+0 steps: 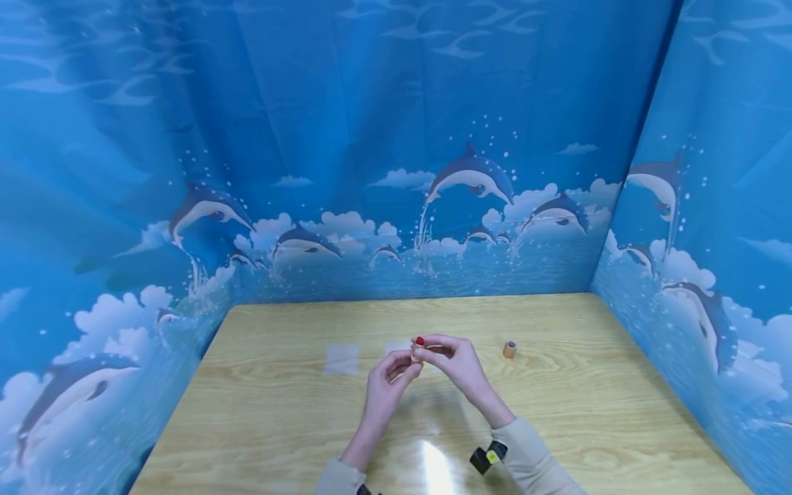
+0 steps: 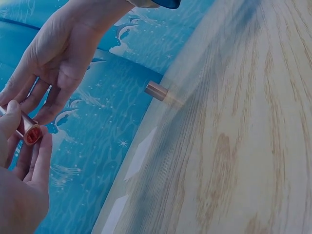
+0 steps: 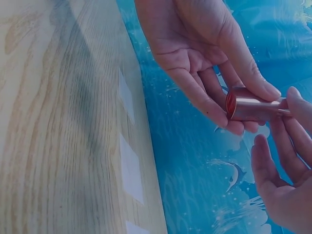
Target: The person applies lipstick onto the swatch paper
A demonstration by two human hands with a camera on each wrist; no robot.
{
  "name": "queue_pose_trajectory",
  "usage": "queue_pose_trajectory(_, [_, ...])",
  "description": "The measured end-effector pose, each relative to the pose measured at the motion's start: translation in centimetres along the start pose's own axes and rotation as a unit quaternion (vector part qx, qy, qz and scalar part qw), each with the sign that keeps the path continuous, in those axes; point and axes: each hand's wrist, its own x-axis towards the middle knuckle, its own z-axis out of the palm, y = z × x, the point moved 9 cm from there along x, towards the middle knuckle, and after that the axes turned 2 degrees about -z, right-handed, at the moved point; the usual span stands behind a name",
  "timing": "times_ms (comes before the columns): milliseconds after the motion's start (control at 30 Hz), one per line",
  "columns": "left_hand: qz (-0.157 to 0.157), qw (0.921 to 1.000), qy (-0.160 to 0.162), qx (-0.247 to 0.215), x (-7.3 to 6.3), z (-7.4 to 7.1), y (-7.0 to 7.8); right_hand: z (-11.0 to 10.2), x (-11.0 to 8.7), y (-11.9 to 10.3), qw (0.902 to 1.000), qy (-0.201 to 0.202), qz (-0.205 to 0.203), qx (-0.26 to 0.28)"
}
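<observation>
Pale sleeves (image 1: 535,454) poke in at the near edge, and past them two hands meet above the table (image 1: 284,412). The left hand (image 1: 382,388) holds the fat bottom of a lipstick (image 3: 256,108) between its thumb and fingers. The right hand (image 1: 456,361) pinches the thinner part, just under the red tip (image 1: 420,341). So the lipstick is up in the air, between both hands. To do this bit well, I think the left hand should keep the bottom steady and the right should go gently, with fingers off the red tip, which looks soft and could smear or snap. A copper cap (image 1: 510,349) stands upright to the right, apart from the hands. White papers (image 1: 341,359) lie to the left and behind the hands. At the far side hangs a blue curtain (image 1: 371,103) with dolphins.

Fingers hide much of the lipstick. The left wrist view shows red inside a ring at one end, but I can't tell what it is. I can't tell if anything is being twisted. One paper is cut off in the right wrist view.
</observation>
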Motion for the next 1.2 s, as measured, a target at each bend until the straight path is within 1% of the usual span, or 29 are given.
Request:
queue_pose_trajectory(133, [0.006, 1.0, 0.006, 0.001, 0.1, -0.2, 0.0, 0.1, 0.0, -0.1, 0.9999, -0.008, -0.012, 0.001])
queue_pose_trajectory(400, [0.01, 0.9997, 0.023, -0.005, 0.1, -1.0, 0.0, -0.2, 0.1, 0.1, 0.999, -0.016, -0.034, -0.024])
queue_pose_trajectory(533, [0.001, 0.9994, 0.032, -0.014, 0.2, -1.5, -0.2, -0.3, 0.0, 0.2, 0.999, -0.017, -0.033, -0.025])
queue_pose_trajectory(767, [-0.005, 0.999, 0.037, -0.025, 0.3, -2.2, -0.1, -0.1, 0.1, 0.4, 0.9988, -0.014, -0.024, -0.04])
queue_pose_trajectory(900, [-0.006, 0.9982, 0.052, -0.027, 0.5, -3.2, 0.2, 0.2, 0.2, 0.3, 0.9986, -0.017, -0.028, -0.041])
queue_pose_trajectory(1000, [-0.004, 0.9974, 0.066, -0.028, 0.6, -4.2, 0.4, 0.4, 0.3, 0.3, 0.9977, -0.026, -0.039, -0.048])
queue_pose_trajectory(1200, [-0.019, 0.9952, 0.093, -0.023, 0.8, -6.4, 0.5, 1.1, 0.5, 0.3, 0.9938, -0.043, -0.069, -0.076])
